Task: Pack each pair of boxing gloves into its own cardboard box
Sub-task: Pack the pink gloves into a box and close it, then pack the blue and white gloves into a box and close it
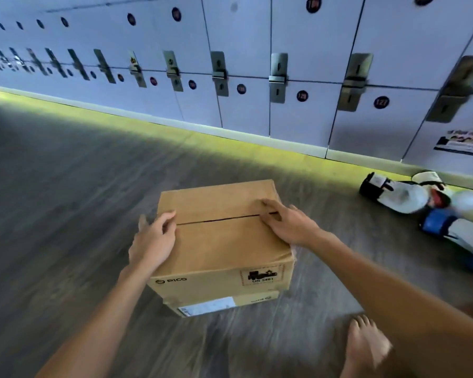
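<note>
A brown cardboard box with its top flaps folded shut sits stacked on a second cardboard box, of which only the lower front shows. My left hand grips the top box's left edge, fingers curled over the flap. My right hand lies flat on the right end of the flap seam. To the right on the floor lie a white and black boxing glove and a blue and white boxing glove, away from both hands.
A wall of pale lockers with numbered badges runs along the far side, above a yellow-lit strip. The grey wood-pattern floor stretches to the left. My bare foot rests at the lower right.
</note>
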